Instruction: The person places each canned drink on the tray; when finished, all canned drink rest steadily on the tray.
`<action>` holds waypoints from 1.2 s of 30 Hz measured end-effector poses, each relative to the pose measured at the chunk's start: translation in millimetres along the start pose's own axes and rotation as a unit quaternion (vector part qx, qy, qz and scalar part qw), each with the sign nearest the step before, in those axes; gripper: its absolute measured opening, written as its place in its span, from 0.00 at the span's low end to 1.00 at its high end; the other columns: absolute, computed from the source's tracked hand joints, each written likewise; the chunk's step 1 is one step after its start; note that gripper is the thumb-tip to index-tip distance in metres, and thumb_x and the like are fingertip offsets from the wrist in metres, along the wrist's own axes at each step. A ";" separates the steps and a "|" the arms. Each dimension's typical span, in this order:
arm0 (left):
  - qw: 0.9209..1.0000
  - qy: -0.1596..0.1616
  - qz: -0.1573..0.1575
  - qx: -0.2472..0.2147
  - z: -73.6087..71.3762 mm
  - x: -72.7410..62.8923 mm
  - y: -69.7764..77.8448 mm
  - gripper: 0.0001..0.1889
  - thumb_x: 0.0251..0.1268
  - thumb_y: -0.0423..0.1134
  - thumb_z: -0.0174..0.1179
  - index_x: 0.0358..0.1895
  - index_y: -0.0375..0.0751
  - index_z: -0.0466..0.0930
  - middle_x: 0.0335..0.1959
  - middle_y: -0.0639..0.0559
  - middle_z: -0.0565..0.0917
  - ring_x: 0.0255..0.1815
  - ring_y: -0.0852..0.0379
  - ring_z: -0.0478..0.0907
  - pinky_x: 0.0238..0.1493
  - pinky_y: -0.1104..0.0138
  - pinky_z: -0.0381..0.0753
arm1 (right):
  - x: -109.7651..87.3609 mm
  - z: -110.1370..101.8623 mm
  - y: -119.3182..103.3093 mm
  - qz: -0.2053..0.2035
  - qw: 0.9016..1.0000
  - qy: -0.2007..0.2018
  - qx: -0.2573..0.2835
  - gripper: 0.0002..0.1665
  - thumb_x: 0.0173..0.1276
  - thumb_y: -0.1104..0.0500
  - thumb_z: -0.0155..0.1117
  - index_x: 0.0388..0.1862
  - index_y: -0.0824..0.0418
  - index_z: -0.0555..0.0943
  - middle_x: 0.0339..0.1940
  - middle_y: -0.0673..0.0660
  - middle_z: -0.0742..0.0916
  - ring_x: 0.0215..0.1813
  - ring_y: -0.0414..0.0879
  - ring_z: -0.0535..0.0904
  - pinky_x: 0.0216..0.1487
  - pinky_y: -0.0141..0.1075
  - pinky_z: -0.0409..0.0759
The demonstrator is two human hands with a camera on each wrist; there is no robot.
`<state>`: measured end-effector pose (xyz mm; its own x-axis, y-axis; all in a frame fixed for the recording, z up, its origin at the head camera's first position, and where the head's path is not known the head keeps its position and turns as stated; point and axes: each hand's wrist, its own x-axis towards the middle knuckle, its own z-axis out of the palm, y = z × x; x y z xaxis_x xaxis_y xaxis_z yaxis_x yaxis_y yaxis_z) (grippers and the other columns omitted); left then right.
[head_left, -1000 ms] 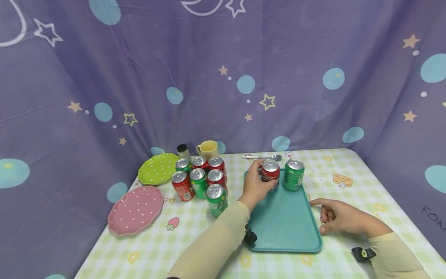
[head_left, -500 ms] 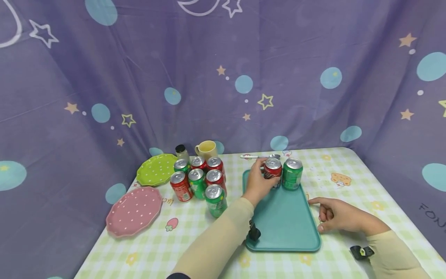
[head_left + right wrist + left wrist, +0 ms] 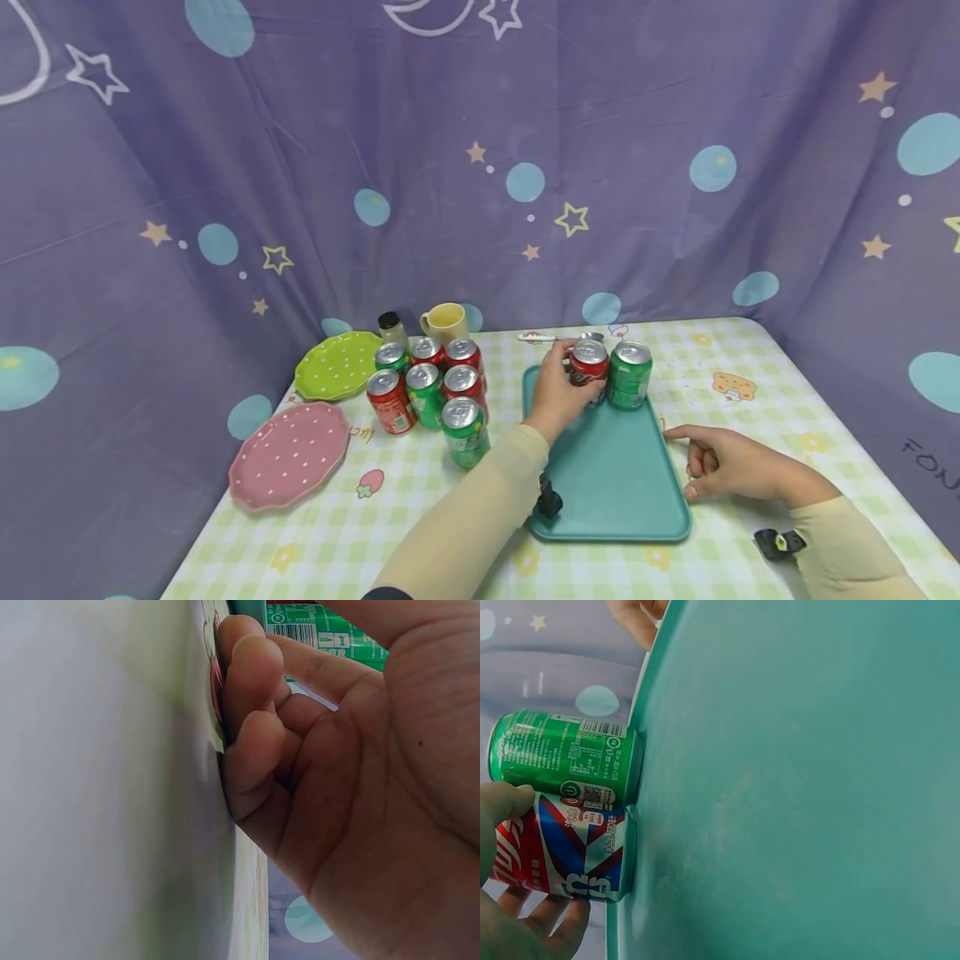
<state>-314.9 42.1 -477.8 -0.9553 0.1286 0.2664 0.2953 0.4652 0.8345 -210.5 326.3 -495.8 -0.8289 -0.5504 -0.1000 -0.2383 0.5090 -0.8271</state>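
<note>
My left hand (image 3: 558, 395) grips a red soda can (image 3: 588, 363) that stands upright at the back of the teal tray (image 3: 611, 483). In the left wrist view, the thumb lies on one side of this red can (image 3: 562, 844) and the fingers on the other. Right beside it is a green soda can (image 3: 630, 377), upright in the tray's back right corner. My right hand (image 3: 738, 467) is at the tray's right edge. Its index finger and thumb reach to the rim, while the other fingers are loosely curled and rest on the tablecloth in the right wrist view.
Several red and green cans (image 3: 425, 393) are grouped left of the tray. Behind them are a yellow mug (image 3: 447, 322) and a black-capped jar (image 3: 391, 327). A green plate (image 3: 337, 367) and a pink plate (image 3: 289, 455) lie further left. A spoon (image 3: 558, 337) lies behind the tray.
My left hand has shifted the red can slightly right, closing the gap to the green can. My right hand has stayed at the tray's edge.
</note>
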 end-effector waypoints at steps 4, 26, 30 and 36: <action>1.000 -0.001 0.005 0.003 -0.3 -0.5 0.3 0.39 0.58 0.41 0.81 0.71 0.58 0.70 0.62 0.54 0.78 0.61 0.57 0.77 0.63 0.60 0.80 | -0.4 0.1 0.3 0.000 1.000 0.000 -0.001 0.49 0.61 0.56 0.82 0.75 0.70 0.68 0.36 0.57 0.82 0.28 0.40 0.73 0.28 0.33 0.76; 0.990 0.057 0.129 -0.028 -78.1 -38.1 56.5 0.39 0.61 0.42 0.78 0.74 0.49 0.69 0.69 0.55 0.74 0.72 0.55 0.70 0.73 0.54 0.71 | -0.3 0.7 0.8 0.001 1.000 -0.002 0.008 0.50 0.62 0.57 0.82 0.76 0.72 0.67 0.36 0.57 0.82 0.27 0.40 0.72 0.27 0.33 0.75; 0.985 0.073 0.154 -0.035 -104.7 -57.0 50.6 0.37 0.61 0.40 0.78 0.73 0.50 0.71 0.68 0.57 0.76 0.71 0.57 0.70 0.74 0.53 0.69 | -0.2 1.5 -0.5 0.001 1.000 -0.005 0.014 0.50 0.62 0.57 0.82 0.76 0.72 0.66 0.36 0.58 0.82 0.28 0.40 0.72 0.27 0.33 0.75; 0.982 0.086 0.167 -0.034 -141.2 -80.1 25.2 0.37 0.61 0.38 0.78 0.72 0.47 0.71 0.68 0.53 0.76 0.70 0.54 0.72 0.71 0.48 0.72 | -0.7 0.4 -0.2 -0.004 1.000 -0.006 0.012 0.49 0.63 0.57 0.81 0.75 0.73 0.66 0.36 0.58 0.82 0.27 0.39 0.73 0.27 0.34 0.76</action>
<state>-228.5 -80.1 -410.1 -0.7895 0.1112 0.6036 0.5979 0.3614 0.7155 -209.7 326.4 -495.7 -0.8202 -0.5633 -0.0995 -0.2330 0.4879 -0.8412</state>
